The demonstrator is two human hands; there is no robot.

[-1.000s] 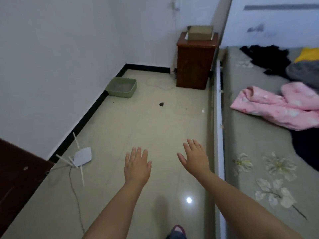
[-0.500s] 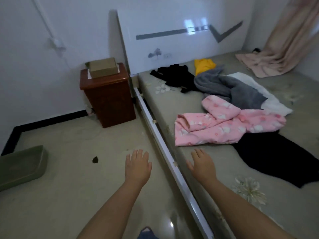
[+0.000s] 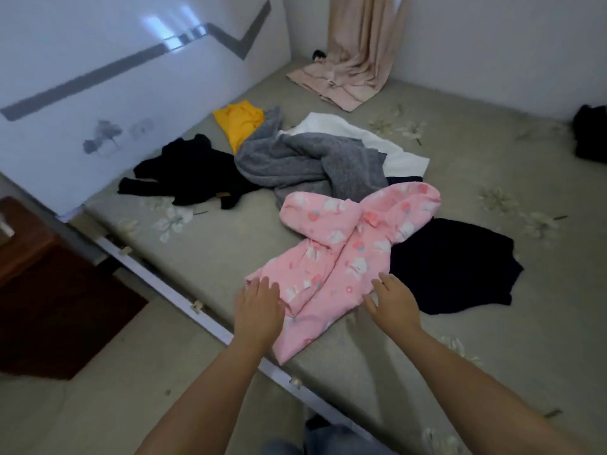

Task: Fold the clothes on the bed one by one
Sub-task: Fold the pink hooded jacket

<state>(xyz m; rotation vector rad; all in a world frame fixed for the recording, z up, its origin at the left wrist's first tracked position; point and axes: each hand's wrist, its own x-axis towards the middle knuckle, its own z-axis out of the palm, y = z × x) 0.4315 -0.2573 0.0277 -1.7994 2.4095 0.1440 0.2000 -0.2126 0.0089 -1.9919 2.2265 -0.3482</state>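
Head view: we see the pink garment [image 3: 348, 254] lying crumpled on the bed [image 3: 213, 254], long axis running from the near bed edge diagonally away and to the right, hood end farthest from us, hem end toward us. Our left hand [image 3: 259, 310] lies palm down on the garment's near left corner, fingers [image 3: 262, 285] straight and together, gripping nothing. Our right hand [image 3: 394, 300] is at the garment's near right edge, fingers spread and slightly bent, thumb out; we cannot tell whether it touches the cloth. Both forearms reach in from the bottom of the frame. A black garment [image 3: 453, 264] lies partly under the pink one on its right. Beyond it lie a grey garment [image 3: 308, 162], a yellow garment [image 3: 241, 123], a white one [image 3: 394, 152] and another black piece [image 3: 187, 172] near the white headboard [image 3: 98, 103]. The bed sheet is grey-green with pale flowers. A beige curtain [image 3: 358, 54] pools in the far corner. Brown nightstand [image 3: 42, 290] at left, pale tiled floor [image 3: 98, 415].
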